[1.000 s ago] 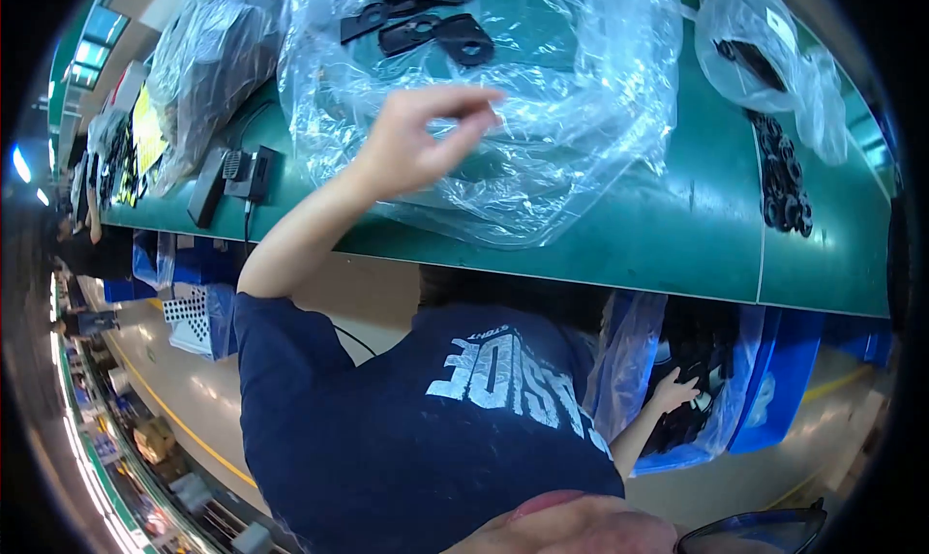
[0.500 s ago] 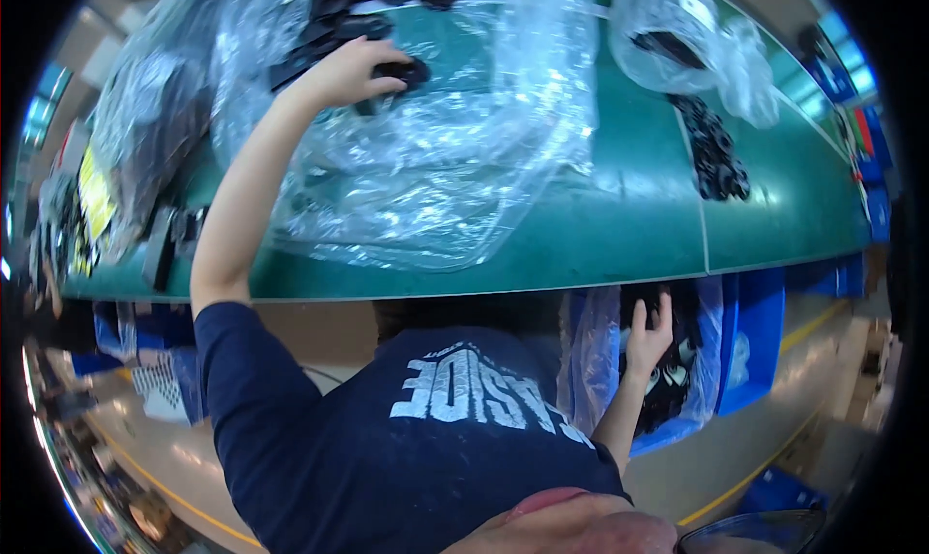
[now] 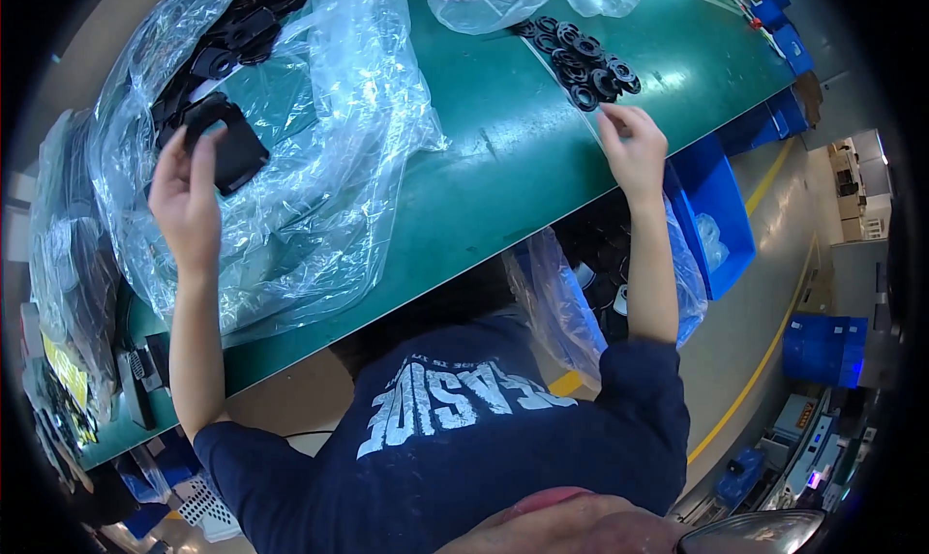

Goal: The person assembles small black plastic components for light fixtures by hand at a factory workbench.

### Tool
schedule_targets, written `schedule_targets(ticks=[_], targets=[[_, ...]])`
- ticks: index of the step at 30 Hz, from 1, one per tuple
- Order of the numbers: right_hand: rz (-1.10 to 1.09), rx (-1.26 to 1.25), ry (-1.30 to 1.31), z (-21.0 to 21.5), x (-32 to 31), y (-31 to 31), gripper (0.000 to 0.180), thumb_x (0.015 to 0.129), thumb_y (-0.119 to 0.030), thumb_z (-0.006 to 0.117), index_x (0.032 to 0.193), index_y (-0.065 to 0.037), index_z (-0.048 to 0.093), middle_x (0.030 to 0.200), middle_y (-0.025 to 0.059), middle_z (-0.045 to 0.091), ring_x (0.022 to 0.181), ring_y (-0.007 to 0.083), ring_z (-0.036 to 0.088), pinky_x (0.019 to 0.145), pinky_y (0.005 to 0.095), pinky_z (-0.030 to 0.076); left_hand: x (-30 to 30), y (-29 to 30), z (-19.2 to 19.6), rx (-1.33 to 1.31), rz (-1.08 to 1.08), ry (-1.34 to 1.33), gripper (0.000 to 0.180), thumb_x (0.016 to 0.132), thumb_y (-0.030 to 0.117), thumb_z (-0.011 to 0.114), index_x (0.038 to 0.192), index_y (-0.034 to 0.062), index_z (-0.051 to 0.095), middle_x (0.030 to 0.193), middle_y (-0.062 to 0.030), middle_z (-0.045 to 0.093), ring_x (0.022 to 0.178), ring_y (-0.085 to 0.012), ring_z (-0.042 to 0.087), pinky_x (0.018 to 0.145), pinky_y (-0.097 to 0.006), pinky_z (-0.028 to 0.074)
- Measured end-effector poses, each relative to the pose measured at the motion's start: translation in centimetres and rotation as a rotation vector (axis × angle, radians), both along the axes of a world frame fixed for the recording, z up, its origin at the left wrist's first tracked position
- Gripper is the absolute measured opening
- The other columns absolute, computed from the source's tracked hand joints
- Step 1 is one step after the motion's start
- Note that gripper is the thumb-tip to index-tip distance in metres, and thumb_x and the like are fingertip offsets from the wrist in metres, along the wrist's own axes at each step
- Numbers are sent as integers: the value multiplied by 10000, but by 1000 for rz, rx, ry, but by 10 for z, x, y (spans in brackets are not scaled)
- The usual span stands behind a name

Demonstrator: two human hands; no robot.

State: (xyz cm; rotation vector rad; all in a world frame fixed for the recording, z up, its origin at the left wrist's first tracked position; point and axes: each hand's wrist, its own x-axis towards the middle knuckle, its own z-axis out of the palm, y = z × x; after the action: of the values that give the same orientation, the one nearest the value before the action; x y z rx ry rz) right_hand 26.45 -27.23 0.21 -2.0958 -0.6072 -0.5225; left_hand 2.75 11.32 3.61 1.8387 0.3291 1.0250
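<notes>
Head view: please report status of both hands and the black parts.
Left hand grips flat black part over clear bag. Right hand open, at black rings on green table. Nothing between.

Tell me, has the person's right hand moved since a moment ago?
Yes. The right hand has come up from the plastic-lined blue bin under the green table onto its top, beside the pile of black rubber rings.

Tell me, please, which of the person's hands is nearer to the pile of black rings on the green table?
The right hand: it sits just below the pile of black rings. The left hand is far across the table, holding a flat black part over the clear plastic bag.
</notes>
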Motion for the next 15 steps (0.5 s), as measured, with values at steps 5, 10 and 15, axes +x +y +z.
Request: schedule_targets(ticks=[5, 10, 15], targets=[[-135, -456, -70, -18, 33, 26, 223, 746, -251, 686, 825, -42, 681, 806, 112, 606, 728, 288, 597, 644, 369, 481, -22, -43, -3, -492, -270, 164, 267, 888, 99, 546, 1133, -4, 530, 951, -85, 658, 620, -8, 496, 543, -141, 358], [-125, -414, -158, -16, 18, 30, 182, 815, -209, 614, 798, -34, 660, 833, 112, 592, 726, 309, 587, 625, 391, 469, -34, -69, -3, -855, -477, 318, 253, 908, 119, 496, 1117, -21, 515, 973, -94, 647, 836, -135, 636, 731, -253, 526], [82, -219, -105, 19, -45, 60, 126, 803, -138, 637, 820, -14, 648, 805, 111, 577, 666, 271, 579, 572, 330, 464, -26, -86, -5, -1002, -519, 422, 325, 925, 161, 465, 1204, -6, 473, 1008, -98, 633, 894, -160, 624, 755, -310, 532]])
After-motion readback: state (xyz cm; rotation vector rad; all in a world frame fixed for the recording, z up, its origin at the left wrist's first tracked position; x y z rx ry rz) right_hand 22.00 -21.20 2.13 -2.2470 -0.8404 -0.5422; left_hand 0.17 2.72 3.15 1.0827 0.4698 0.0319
